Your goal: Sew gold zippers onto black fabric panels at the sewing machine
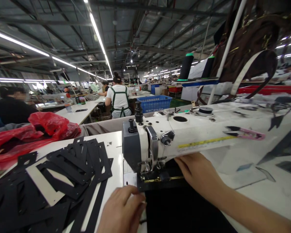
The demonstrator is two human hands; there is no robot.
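A white sewing machine (208, 129) spans the middle and right. Under its head lies a black fabric piece (179, 210) with a gold zipper (176, 178) along its upper edge. My left hand (123, 207) is at the left edge of the fabric, fingers curled together; what they pinch, if anything, is hidden. My right hand (194, 168) reaches under the machine arm and rests by the right end of the zipper, its fingertips hidden behind the machine and fabric. Pink-handled snips (249, 133) lie on the machine arm above a yellow measuring tape (206, 142).
Black strips (72, 165) pile up on the white tabletop (115, 142) at left, beside red plastic (50, 129). Thread spools (185, 66) stand above the machine. Behind are a blue basket (155, 103), a person in a green apron (117, 97) and a person in black (12, 105).
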